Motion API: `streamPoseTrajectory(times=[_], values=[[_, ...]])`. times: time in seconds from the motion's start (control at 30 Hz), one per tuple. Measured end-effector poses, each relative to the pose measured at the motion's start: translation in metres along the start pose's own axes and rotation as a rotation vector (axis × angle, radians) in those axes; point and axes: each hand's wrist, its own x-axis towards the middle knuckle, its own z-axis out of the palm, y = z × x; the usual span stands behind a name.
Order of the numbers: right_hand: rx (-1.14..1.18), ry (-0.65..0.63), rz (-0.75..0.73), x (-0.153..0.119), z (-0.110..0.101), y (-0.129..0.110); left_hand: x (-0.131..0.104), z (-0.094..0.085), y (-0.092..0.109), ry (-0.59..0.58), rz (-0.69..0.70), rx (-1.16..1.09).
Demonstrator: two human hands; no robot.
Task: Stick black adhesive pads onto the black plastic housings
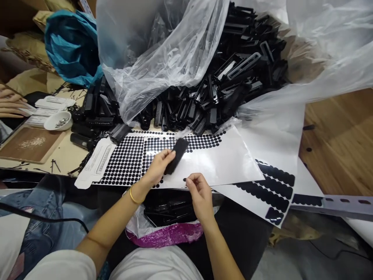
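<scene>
Left hand (157, 168) grips a dark, ribbed black piece (176, 155) near its lower part, between thumb and fingers, holding it slanted above the dotted sheets. Right hand (200, 194) has its thumb and forefinger closed together, with a small black dot (185, 179) at their tips, apparently pinched by its edge. That dot is just beside the ribbed piece, lower and to the right, and the two do not touch. Beneath the hands lie a sheet of black dots (122, 163) and a largely bare white sheet (221, 167), close to the front edge of the tabletop. If the dot is adhesive, as its sheet suggests, it could cling to a fingertip or fold over, because so little of it is held. A loosened pinch could drop it into the open bag (163, 235) below, among dark parts that would hide it. The ribbed piece, held towards one end, could pivot if pushed at the far end. Behind, loose black parts (189, 109) spill from a clear plastic bag (171, 50) right up to the sheets; a nudge there could slide some onto the dots. A white card (100, 163) overlaps the sheet's left side and could drag it if pulled.
</scene>
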Motion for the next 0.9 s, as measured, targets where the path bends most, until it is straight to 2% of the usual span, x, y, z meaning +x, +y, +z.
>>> streamPoseTrajectory(times=[0.1, 0.17, 0.27, 0.73, 0.83, 0.9], values=[[0.078, 0.079, 0.048, -0.004, -0.011, -0.002, -0.035, 0.022, -0.019, -0.139, -0.222, -0.306], [0.054, 0.097, 0.066, -0.006, -0.014, -0.002, -0.048, 0.032, -0.025, -0.169, -0.285, -0.399], [-0.049, 0.122, 0.064, -0.009, -0.014, -0.001, -0.057, 0.039, -0.028, -0.15, -0.32, -0.446], [-0.336, 0.138, -0.067, -0.009, -0.011, 0.001, -0.064, 0.049, -0.025, -0.062, -0.225, -0.391], [-0.432, 0.12, -0.127, -0.008, -0.011, 0.001, -0.061, 0.048, -0.027, -0.081, -0.163, -0.309], [-0.487, 0.169, -0.166, -0.011, -0.016, 0.003, -0.059, 0.047, -0.028, -0.127, -0.158, -0.285]])
